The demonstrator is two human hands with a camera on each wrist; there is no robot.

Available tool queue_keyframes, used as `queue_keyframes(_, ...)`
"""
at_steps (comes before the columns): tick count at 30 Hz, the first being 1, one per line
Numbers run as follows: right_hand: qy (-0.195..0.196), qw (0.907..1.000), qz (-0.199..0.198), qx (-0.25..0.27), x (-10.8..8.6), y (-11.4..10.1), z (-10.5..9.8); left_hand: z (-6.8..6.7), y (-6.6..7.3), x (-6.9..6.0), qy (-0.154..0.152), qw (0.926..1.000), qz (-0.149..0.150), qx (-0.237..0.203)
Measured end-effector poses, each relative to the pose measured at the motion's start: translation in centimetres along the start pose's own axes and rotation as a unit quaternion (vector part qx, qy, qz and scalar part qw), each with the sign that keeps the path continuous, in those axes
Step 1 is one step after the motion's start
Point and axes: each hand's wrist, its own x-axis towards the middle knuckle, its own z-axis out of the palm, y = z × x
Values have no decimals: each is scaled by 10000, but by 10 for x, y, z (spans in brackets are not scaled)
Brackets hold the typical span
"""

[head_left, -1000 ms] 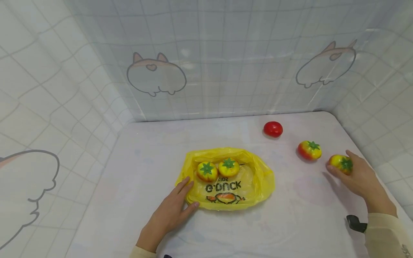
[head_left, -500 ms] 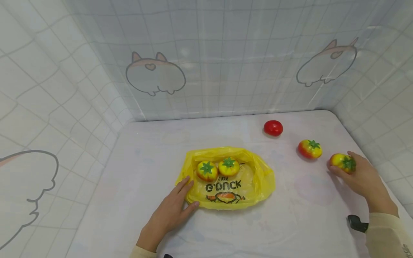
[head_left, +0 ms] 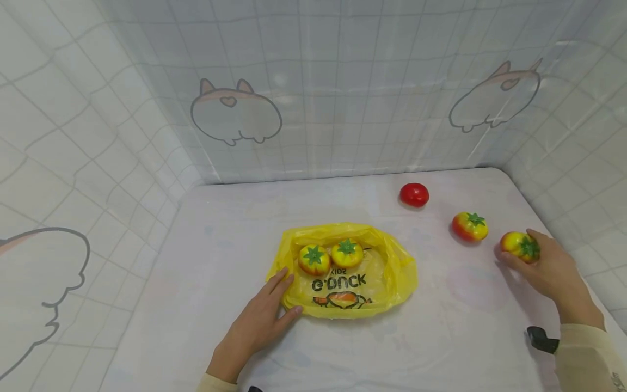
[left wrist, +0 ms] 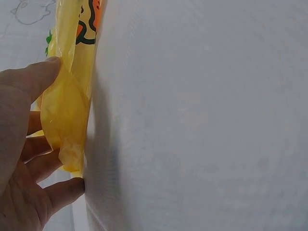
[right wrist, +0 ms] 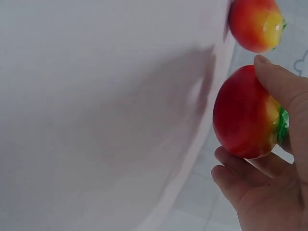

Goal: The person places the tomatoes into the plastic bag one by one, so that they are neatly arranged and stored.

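At the right of the table my right hand grips a red-and-yellow tomato between thumb and fingers. Its green leafy top faces the palm. In the right wrist view this tomato shows its glossy red underside. My left hand touches the near left edge of a yellow plastic bag, its fingers fairly straight. The left wrist view has the thumb and fingers along the bag's side. Inside the spread bag sit two tomatoes side by side, a left one and a right one.
Another red-and-yellow tomato lies just left of the gripped one. Farther back is a plain red tomato. The pale cloth-covered table is bounded by white grid-patterned sheets at the back and sides.
My right hand and its tomato have shifted very slightly to the right since one second ago. The left hand, the bag and the other tomatoes stay in place.
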Motion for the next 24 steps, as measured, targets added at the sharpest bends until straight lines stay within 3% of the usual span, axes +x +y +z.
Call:
queue_keyframes(7,307,9987,-403,76,-3,-10,-9,0,0,0,-43,10000,-49,-13)
queue_keyframes(15,604,9970,-478,-47,-6,-30,-13,2,0,0,-50,9999,-69,-66)
queue_keyframes(24,1098,9850,-1328,62,-8,-66,-18,1,0,0,-18,10000,-64,-54)
